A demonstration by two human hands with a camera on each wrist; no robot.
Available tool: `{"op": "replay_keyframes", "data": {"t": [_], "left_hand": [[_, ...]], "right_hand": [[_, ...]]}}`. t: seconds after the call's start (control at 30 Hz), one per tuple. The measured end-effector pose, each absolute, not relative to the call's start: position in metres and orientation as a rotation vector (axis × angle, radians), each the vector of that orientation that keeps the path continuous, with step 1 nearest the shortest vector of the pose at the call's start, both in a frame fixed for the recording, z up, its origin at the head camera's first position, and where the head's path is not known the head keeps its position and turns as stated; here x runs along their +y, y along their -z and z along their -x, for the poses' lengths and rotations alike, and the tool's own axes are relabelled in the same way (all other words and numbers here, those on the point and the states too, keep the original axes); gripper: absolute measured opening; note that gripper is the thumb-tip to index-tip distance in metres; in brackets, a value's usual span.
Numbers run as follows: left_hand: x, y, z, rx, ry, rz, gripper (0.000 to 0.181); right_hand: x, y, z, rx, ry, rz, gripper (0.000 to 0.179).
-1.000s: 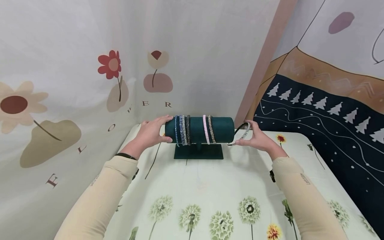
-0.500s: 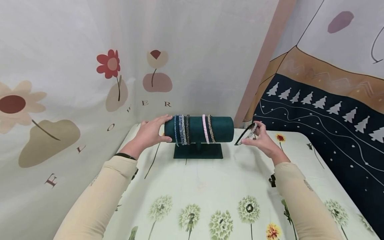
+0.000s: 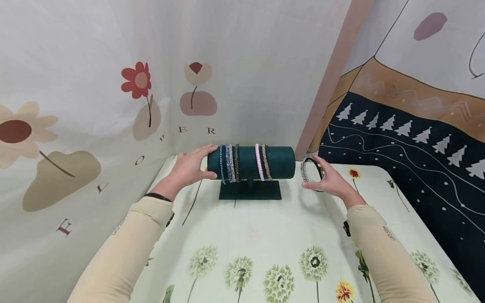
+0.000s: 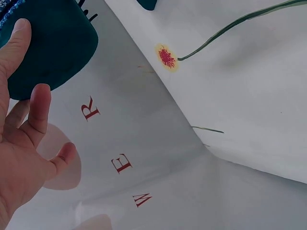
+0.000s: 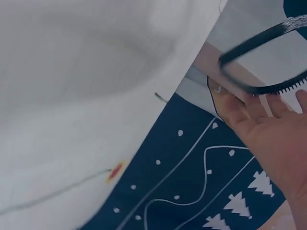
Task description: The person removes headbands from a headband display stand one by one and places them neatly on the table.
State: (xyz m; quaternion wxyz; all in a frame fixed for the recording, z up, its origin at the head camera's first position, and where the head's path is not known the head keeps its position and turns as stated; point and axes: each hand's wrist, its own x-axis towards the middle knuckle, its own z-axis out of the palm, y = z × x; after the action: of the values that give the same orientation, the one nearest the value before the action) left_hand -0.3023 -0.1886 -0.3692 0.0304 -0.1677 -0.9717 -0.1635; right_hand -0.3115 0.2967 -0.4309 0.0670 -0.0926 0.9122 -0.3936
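A dark green velvet display roll (image 3: 280,162) lies level on its flat-based stand (image 3: 250,191), with several beaded bands around it: blue, silver and dark ones (image 3: 230,164) at the left, a pink one (image 3: 259,162) and a gold-brown one (image 3: 266,162) right of centre. My left hand (image 3: 191,166) holds the roll's left end, thumb at the front and fingers over the top. Right of the roll and apart from it, my right hand (image 3: 329,179) grips a silver-beaded black headband (image 3: 304,169) between thumb and fingers. In the right wrist view small teeth line the headband (image 5: 252,45).
The stand is on a table with a white floral cloth (image 3: 250,227). A pale printed curtain (image 3: 257,84) hangs close behind and to the left. Dark blue fabric with white trees (image 3: 409,164) borders the right side.
My right hand has drawn slightly away rightward from the roll's end, and the headband has turned so its silver side faces left. My left hand stays on the roll.
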Motion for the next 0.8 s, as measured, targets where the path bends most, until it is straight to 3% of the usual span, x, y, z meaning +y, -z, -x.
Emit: {"op": "replay_keyframes", "data": {"t": [0.33,0.8], "left_hand": [[-0.189,0.368,0.302,-2.996,0.508,0.513,0.099],[-0.188,0.371,0.302,-2.993,0.51,0.506,0.099]], "right_hand": [[0.284,0.438,0.316,2.81,0.736,0.424,0.14],[0.266,0.448,0.323,2.754,0.517,0.544,0.153]]}}
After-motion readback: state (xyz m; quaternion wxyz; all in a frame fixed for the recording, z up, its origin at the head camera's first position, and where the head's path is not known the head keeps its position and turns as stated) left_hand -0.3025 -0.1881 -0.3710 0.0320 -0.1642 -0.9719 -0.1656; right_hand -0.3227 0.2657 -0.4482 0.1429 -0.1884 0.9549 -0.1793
